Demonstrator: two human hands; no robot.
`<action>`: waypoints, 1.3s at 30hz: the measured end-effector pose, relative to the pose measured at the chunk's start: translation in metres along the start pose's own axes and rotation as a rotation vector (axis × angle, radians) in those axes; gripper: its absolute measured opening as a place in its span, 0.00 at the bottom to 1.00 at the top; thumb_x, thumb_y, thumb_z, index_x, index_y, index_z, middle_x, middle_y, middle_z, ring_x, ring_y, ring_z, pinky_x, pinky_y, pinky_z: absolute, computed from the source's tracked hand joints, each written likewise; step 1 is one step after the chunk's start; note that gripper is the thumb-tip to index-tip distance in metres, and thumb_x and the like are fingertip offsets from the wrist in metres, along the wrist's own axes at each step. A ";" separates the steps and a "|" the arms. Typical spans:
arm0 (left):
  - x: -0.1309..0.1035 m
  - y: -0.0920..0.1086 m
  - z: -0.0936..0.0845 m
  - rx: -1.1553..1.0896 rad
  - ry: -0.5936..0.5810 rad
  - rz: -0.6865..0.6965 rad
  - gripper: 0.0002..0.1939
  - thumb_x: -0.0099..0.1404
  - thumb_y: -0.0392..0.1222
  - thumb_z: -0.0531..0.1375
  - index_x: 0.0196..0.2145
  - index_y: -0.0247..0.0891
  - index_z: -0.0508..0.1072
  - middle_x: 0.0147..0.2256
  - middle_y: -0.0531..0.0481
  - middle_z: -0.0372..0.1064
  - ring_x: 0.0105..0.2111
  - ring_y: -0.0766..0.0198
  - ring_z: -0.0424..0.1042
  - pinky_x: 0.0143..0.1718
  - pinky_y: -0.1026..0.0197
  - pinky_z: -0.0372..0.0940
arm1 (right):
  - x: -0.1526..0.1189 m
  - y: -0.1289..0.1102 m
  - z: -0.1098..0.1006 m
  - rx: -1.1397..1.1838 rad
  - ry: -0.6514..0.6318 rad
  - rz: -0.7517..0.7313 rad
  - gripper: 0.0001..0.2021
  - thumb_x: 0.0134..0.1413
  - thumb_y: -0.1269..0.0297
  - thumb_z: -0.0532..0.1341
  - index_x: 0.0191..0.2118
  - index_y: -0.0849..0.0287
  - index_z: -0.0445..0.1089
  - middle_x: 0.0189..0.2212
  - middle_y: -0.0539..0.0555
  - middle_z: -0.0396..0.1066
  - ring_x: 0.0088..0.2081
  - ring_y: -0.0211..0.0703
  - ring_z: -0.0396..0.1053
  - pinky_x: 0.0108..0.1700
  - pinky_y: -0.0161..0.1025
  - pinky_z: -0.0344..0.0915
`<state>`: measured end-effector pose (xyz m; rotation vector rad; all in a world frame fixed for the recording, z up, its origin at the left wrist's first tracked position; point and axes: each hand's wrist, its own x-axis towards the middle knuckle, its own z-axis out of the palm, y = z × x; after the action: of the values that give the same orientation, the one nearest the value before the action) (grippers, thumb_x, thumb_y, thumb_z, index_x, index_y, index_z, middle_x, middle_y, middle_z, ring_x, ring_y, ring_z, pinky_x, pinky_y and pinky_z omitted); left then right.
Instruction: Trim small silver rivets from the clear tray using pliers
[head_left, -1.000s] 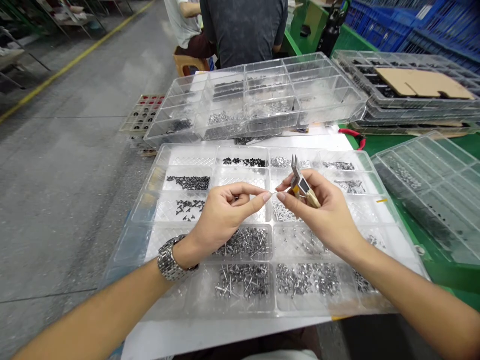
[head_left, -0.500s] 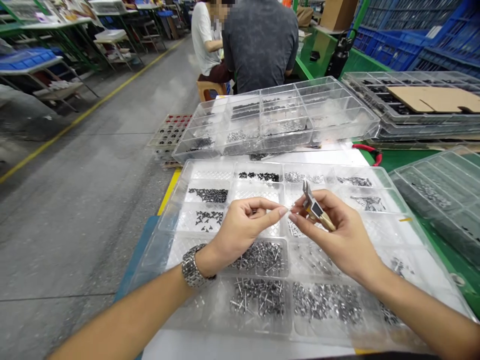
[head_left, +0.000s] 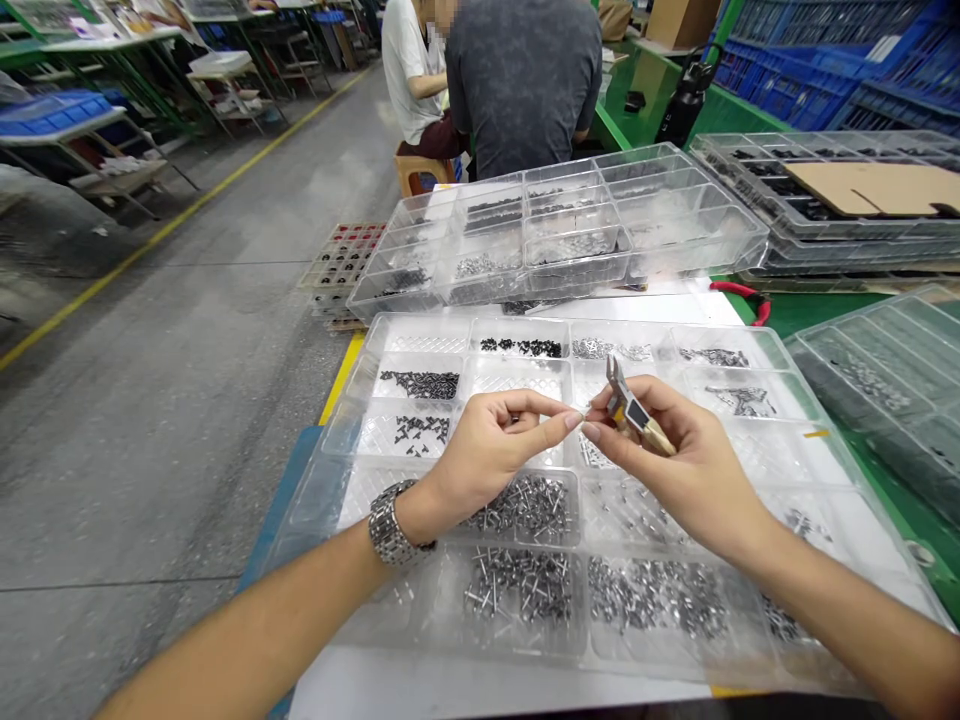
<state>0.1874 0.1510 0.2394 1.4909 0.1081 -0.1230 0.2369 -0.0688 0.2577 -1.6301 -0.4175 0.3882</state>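
Note:
Over a clear compartment tray (head_left: pixel 472 655) my two hands meet fingertip to fingertip. My left hand (head_left: pixel 506 440), with a metal watch (head_left: pixel 395 525) on its wrist, pinches something tiny between thumb and forefinger; the fingers mostly cover it. In my right hand (head_left: pixel 667 460) a pair of cutting pliers (head_left: pixel 634 408) rests across the palm, jaws pointing up and away. The thumb and forefinger of that hand also come together at the tiny piece. Below the hands, compartments hold silvery pin-like parts (head_left: pixel 517 585) and small black parts (head_left: pixel 424 385).
A second compartment tray (head_left: pixel 547 225) sits tilted behind. Stacked trays with cardboard (head_left: pixel 874 190) stand at right, near a black bottle (head_left: pixel 684 100). Another tray (head_left: pixel 892 370) lies on the green bench at right. Two people (head_left: pixel 521 85) sit ahead; an aisle runs along the left.
The hands hold nearly the same pose, fingertips still together. The view has shifted slightly, and the pliers have barely moved.

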 end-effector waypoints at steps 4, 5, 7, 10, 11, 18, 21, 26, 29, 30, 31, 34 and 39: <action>0.000 0.000 0.000 -0.015 -0.013 0.006 0.15 0.66 0.54 0.77 0.40 0.39 0.88 0.21 0.62 0.43 0.23 0.69 0.41 0.25 0.59 0.40 | 0.001 -0.001 -0.001 0.066 -0.003 0.052 0.13 0.60 0.62 0.80 0.47 0.49 0.80 0.39 0.49 0.78 0.36 0.40 0.71 0.38 0.38 0.69; 0.000 0.000 0.000 -0.016 -0.013 0.008 0.15 0.67 0.54 0.77 0.40 0.39 0.88 0.21 0.62 0.43 0.23 0.69 0.41 0.25 0.59 0.40 | 0.001 -0.001 -0.001 0.081 -0.005 0.071 0.14 0.59 0.63 0.80 0.47 0.49 0.80 0.38 0.49 0.77 0.34 0.39 0.68 0.35 0.37 0.66; 0.001 0.000 0.000 -0.016 -0.010 0.011 0.15 0.67 0.54 0.77 0.40 0.39 0.88 0.21 0.62 0.43 0.24 0.69 0.41 0.26 0.59 0.40 | 0.002 0.000 -0.002 0.106 -0.009 0.108 0.14 0.59 0.61 0.80 0.47 0.50 0.79 0.36 0.48 0.76 0.31 0.38 0.64 0.32 0.36 0.61; 0.002 0.000 0.001 -0.016 0.001 0.011 0.15 0.66 0.53 0.78 0.39 0.39 0.88 0.21 0.62 0.44 0.24 0.69 0.43 0.27 0.58 0.41 | 0.003 0.002 -0.003 0.123 -0.007 0.134 0.14 0.61 0.59 0.79 0.49 0.50 0.79 0.34 0.48 0.73 0.30 0.38 0.61 0.32 0.37 0.59; 0.002 0.000 0.001 -0.014 0.003 0.011 0.15 0.66 0.53 0.78 0.39 0.39 0.88 0.21 0.61 0.44 0.24 0.69 0.43 0.27 0.58 0.41 | 0.003 0.003 -0.003 0.125 -0.006 0.137 0.14 0.62 0.58 0.79 0.49 0.50 0.79 0.33 0.47 0.71 0.30 0.38 0.61 0.32 0.37 0.59; 0.001 0.000 0.002 0.005 0.024 0.001 0.15 0.64 0.54 0.78 0.38 0.40 0.88 0.21 0.60 0.49 0.24 0.68 0.43 0.27 0.58 0.40 | 0.003 0.001 -0.002 0.084 -0.023 0.123 0.13 0.65 0.53 0.77 0.48 0.50 0.78 0.29 0.45 0.66 0.29 0.39 0.59 0.32 0.38 0.58; 0.002 -0.001 0.002 0.012 0.042 0.001 0.16 0.63 0.55 0.78 0.38 0.40 0.88 0.22 0.58 0.54 0.25 0.68 0.45 0.28 0.58 0.42 | 0.002 0.000 -0.001 0.070 -0.038 0.118 0.13 0.66 0.51 0.76 0.49 0.50 0.78 0.29 0.46 0.66 0.29 0.39 0.59 0.32 0.39 0.58; 0.002 -0.001 0.001 0.020 0.038 0.010 0.15 0.65 0.55 0.78 0.39 0.40 0.88 0.22 0.58 0.54 0.25 0.68 0.46 0.27 0.58 0.42 | 0.001 0.001 -0.001 0.057 -0.048 0.099 0.11 0.68 0.52 0.74 0.49 0.49 0.78 0.31 0.46 0.66 0.31 0.39 0.59 0.33 0.39 0.58; 0.002 -0.001 0.001 0.022 0.028 0.021 0.15 0.66 0.54 0.77 0.40 0.40 0.88 0.21 0.60 0.48 0.24 0.68 0.44 0.26 0.58 0.42 | 0.000 0.001 -0.002 0.022 -0.045 0.081 0.09 0.71 0.52 0.72 0.49 0.48 0.78 0.31 0.47 0.66 0.30 0.40 0.58 0.33 0.40 0.57; 0.002 -0.001 0.001 0.024 0.026 0.024 0.15 0.66 0.54 0.77 0.40 0.40 0.88 0.20 0.61 0.45 0.23 0.68 0.43 0.26 0.58 0.42 | 0.000 0.000 -0.002 0.011 -0.044 0.075 0.09 0.71 0.52 0.72 0.49 0.48 0.78 0.31 0.47 0.66 0.30 0.41 0.58 0.33 0.40 0.57; 0.002 -0.001 0.001 0.028 0.025 0.030 0.15 0.67 0.54 0.76 0.40 0.40 0.88 0.20 0.62 0.44 0.23 0.69 0.42 0.26 0.58 0.41 | 0.000 0.000 -0.002 0.003 -0.041 0.069 0.09 0.70 0.52 0.72 0.49 0.48 0.78 0.31 0.47 0.66 0.30 0.41 0.59 0.33 0.41 0.58; 0.001 0.000 0.003 0.043 0.016 0.042 0.14 0.67 0.53 0.77 0.39 0.40 0.88 0.21 0.62 0.41 0.23 0.69 0.40 0.25 0.58 0.40 | 0.001 -0.001 -0.002 -0.013 -0.017 0.048 0.10 0.69 0.53 0.73 0.49 0.48 0.78 0.31 0.48 0.67 0.30 0.42 0.60 0.33 0.41 0.59; 0.001 0.002 0.003 0.050 0.001 0.040 0.14 0.67 0.54 0.76 0.40 0.40 0.88 0.21 0.62 0.41 0.23 0.69 0.41 0.25 0.58 0.41 | 0.003 -0.002 -0.004 0.014 -0.010 0.068 0.09 0.69 0.54 0.74 0.48 0.48 0.79 0.32 0.48 0.68 0.31 0.41 0.61 0.33 0.41 0.59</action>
<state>0.1884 0.1477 0.2414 1.5417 0.0769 -0.0935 0.2415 -0.0705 0.2603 -1.6328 -0.3663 0.4496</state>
